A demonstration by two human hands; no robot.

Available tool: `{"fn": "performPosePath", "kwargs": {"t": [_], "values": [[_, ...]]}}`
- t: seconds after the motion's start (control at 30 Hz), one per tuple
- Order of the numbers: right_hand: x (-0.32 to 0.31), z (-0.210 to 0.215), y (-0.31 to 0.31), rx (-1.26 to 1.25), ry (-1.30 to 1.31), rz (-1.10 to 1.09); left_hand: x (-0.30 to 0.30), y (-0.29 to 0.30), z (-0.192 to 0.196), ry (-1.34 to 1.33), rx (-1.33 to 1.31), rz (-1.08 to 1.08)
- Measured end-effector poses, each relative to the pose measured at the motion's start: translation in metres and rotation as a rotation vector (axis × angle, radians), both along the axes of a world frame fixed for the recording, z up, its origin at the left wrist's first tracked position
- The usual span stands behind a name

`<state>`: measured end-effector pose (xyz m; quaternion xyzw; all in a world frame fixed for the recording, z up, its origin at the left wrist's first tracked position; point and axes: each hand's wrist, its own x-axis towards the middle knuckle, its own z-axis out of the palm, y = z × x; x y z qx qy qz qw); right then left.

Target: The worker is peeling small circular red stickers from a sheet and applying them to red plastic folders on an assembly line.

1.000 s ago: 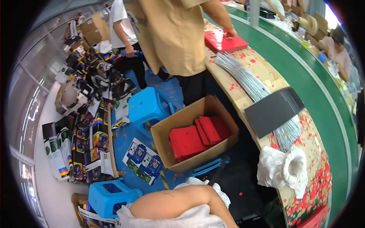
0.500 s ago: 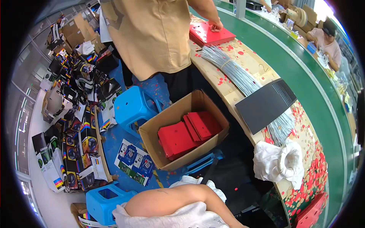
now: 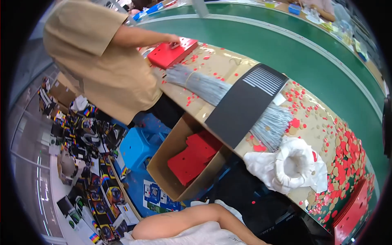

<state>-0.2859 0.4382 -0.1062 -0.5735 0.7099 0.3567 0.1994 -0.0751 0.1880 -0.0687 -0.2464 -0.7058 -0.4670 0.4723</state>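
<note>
My bare left arm [image 3: 183, 220] crosses the lower edge, bent at the elbow, its forearm running down to the right. Neither my left hand nor my right hand shows. Nearest the forearm on the right, a stack of red sheets [image 3: 350, 212] leans at the table's near end. White cloth [image 3: 292, 165] lies bunched in a ring on the table. Farther along, a black panel with slots [image 3: 247, 106] rests across a tied bundle of thin grey wires [image 3: 202, 86]. A co-worker in a tan shirt [image 3: 106, 69] has a hand [image 3: 173, 40] on another red stack [image 3: 169, 55].
Beside the table stands an open cardboard box [image 3: 163, 163] holding red pieces. A blue stool [image 3: 134, 149] is left of it. Boxes and printed packages [image 3: 98, 200] are piled at the left. Red and tan discs [image 3: 343, 163] litter the table, and a green surface [image 3: 253, 34] runs behind.
My view has swung to the right, so the table, box and co-worker sit farther left. The co-worker's hand stays at the far red stack. My left arm keeps nearly the same pose.
</note>
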Motion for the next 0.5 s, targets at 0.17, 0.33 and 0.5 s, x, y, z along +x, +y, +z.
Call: {"fn": "performPosePath", "kwargs": {"t": [0.17,0.33,0.5], "values": [[-0.014,-0.053,0.048,0.094,0.408,0.355,-0.007,0.015,-0.014,0.0,0.11,-0.151],[-0.022,-0.053,0.062,-0.217,0.144,0.174,-0.011,0.02,-0.018,0.054,0.152,-0.137],[-0.027,-0.071,0.089,-0.109,-0.024,-0.05,-0.013,0.014,-0.014,0.029,-0.003,-0.117]]}}
